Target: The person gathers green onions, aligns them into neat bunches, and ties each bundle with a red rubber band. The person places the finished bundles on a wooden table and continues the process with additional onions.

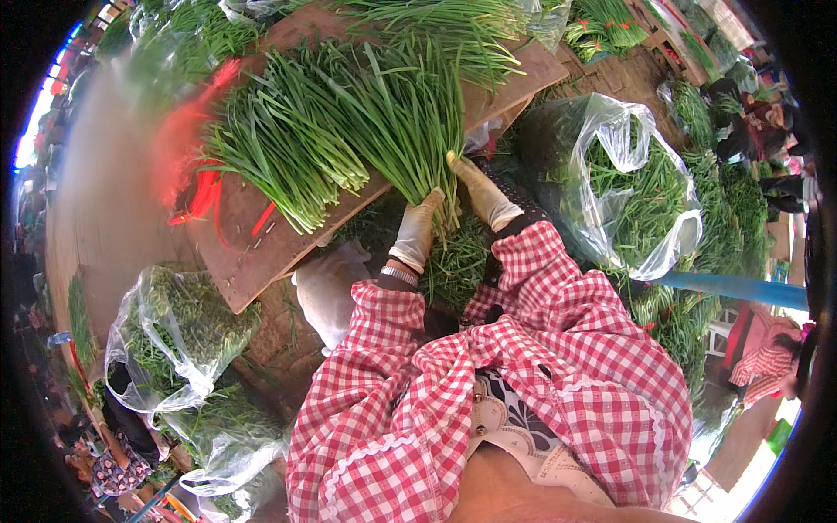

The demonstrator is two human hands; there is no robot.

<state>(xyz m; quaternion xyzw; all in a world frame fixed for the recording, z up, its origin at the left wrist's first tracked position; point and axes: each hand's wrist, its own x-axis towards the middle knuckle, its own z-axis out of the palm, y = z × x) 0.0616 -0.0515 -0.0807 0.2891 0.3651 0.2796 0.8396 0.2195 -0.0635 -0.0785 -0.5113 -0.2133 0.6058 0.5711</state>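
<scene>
Both my hands wear thin pale gloves with yellowish fingers. My left hand (418, 225) is closed around the lower stems of a bunch of green Chinese chives (402, 111), whose leaves fan out over the board. On the bunch's other side, my right hand (480, 186) presses its fingertips to the stems. The stem ends hang past the near edge of the brown wooden board (255, 268). Left of this bunch lies a row of loose chives (288, 144), cut ends towards me. Red tying strips (203, 196) rest at the board's left side.
More chives (451, 26) lie on the board's far part. Clear plastic bags of greens stand at right (634, 189) and lower left (176, 340). A blue pole (739, 289) juts in from the right. Tied bundles (601, 29) sit beyond. Other people are at the far right and lower left.
</scene>
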